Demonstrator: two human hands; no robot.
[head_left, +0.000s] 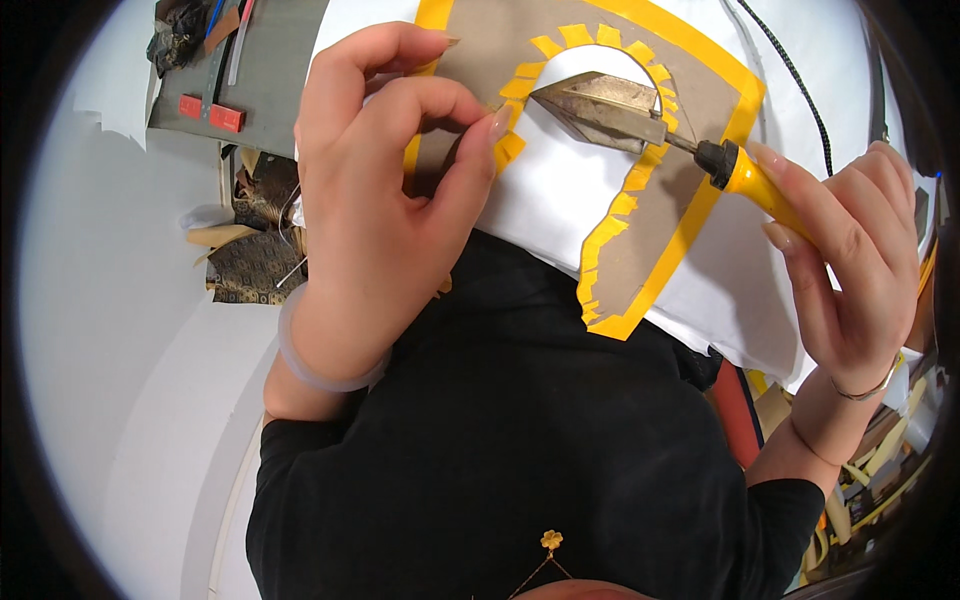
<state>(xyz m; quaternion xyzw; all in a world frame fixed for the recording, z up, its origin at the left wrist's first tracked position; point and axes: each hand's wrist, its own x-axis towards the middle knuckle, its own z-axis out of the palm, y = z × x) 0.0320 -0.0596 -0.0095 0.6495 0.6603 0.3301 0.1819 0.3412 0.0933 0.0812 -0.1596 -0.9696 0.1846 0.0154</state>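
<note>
Left hand (pixel 375 190) pinches yellow fabric tabs (pixel 512 120) along the cardboard template (pixel 690 100) cutout edge. Right hand (pixel 850 260) grips the small iron (pixel 610 108), tip inside the cutout.

bright, even light | soft shadows | sharp centre | fisheye bending, dark rim

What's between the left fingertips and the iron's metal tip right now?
In the head view, only the snipped yellow tape tabs lie between the left hand and the small iron's tip, along the brown card cut-out's edge.
</note>
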